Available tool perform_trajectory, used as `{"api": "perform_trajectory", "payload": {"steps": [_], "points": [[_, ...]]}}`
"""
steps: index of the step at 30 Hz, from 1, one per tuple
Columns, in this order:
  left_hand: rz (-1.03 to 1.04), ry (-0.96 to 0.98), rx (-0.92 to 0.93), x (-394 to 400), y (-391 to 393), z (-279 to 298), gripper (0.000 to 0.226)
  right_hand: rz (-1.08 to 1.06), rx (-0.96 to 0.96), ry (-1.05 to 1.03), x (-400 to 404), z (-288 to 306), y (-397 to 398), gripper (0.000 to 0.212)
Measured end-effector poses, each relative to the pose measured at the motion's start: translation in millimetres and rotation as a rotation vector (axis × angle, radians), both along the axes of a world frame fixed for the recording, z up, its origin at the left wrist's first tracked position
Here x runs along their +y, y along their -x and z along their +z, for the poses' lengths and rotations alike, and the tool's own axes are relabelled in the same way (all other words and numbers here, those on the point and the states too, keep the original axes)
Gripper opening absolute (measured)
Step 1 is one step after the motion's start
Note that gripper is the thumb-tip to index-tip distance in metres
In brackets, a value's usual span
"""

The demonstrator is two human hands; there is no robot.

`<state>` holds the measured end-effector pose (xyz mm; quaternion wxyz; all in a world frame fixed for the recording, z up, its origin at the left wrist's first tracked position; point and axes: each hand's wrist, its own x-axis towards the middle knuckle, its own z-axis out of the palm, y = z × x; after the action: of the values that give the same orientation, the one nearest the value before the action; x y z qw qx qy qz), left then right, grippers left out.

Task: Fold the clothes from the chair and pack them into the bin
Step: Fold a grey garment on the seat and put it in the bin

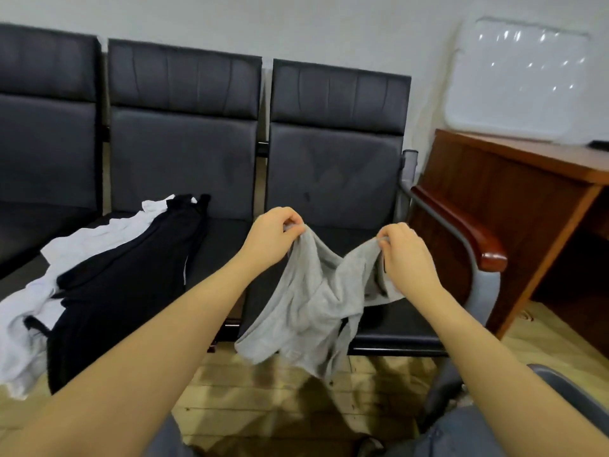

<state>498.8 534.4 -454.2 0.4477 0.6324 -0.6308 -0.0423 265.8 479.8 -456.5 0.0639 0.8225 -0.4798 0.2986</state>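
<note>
Row of three joined black padded leather-look chairs (184, 143) spans the wall, seats facing the camera; right end closed off by a grey metal armrest with a red-brown wooden cap (461, 225). Reddish-brown wooden desk (494, 192) sits just beside that armrest, so the right side is tight. Open room is the light wooden plank floor (250, 390) in front of the seats. Black garment (125, 285) lies spread on the left and middle seats, overlapping a white garment (39, 301) whose edge hangs over the seat front. Light grey knit garment (313, 301) is held above the right seat, lower end draping past the seat edge toward the floor. Left hand (273, 235) pinches its top edge; right hand (405, 255) grips the other top corner. No readable labels or writing.
</note>
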Motion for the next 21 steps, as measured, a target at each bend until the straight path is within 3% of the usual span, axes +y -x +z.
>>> {"api": "perform_trajectory", "payload": {"steps": [4, 9, 14, 17, 21], "points": [[0.044, 0.073, -0.045, 2, 10, 50, 0.01, -0.016, -0.141, 0.098, 0, 43, 9, 0.016], [0.053, 0.158, -0.13, 15, 19, 102, 0.013, 0.087, -0.51, -0.047, 17, 96, 16, 0.007], [0.035, 0.245, -0.115, 31, 24, 133, 0.014, 0.146, -0.638, -0.003, 28, 126, 28, 0.008], [0.028, 0.261, -0.122, 38, 24, 142, 0.024, 0.125, -0.628, 0.016, 27, 135, 36, 0.023], [0.09, 0.231, -0.204, 45, 21, 151, 0.033, 0.066, -0.639, 0.047, 25, 143, 46, 0.024]]}}
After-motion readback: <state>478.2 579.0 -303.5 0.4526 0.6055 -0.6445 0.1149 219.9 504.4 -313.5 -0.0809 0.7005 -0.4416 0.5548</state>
